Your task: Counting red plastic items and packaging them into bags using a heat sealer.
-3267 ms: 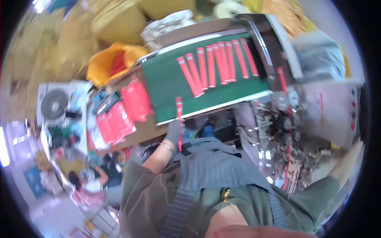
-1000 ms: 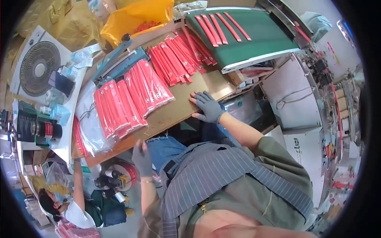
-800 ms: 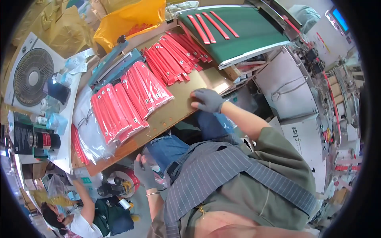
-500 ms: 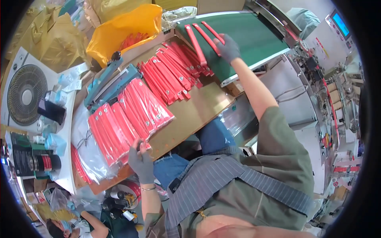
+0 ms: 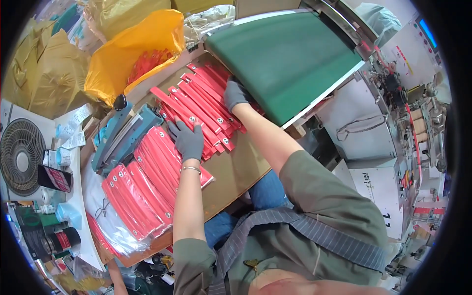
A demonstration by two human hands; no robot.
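Long, flat red packets (image 5: 199,101), each with a small round white mark, lie side by side in an overlapping row on a brown cardboard surface (image 5: 246,156). My left hand (image 5: 189,142), in a grey fingerless glove, lies on the near-left part of this row, open with fingers stretched and thumb apart. At the row's far right end, beside the belt, is my right hand (image 5: 236,94), also in a grey glove. It touches the packets there, but its fingertips are hidden. Bundles of red packets in clear plastic (image 5: 142,189) sit to the left of my left forearm.
A green conveyor belt (image 5: 290,59) runs along the far right. A blue-grey lever sealer (image 5: 125,132) stands left of the packets. Behind it, a yellow bag (image 5: 110,61) holds more red pieces. A fan (image 5: 22,157) and a phone (image 5: 55,178) are at far left.
My right hand has moved left from the belt to the packet row, and the three red packets are off the belt. My left hand has gone from the bagged bundles up to the row.
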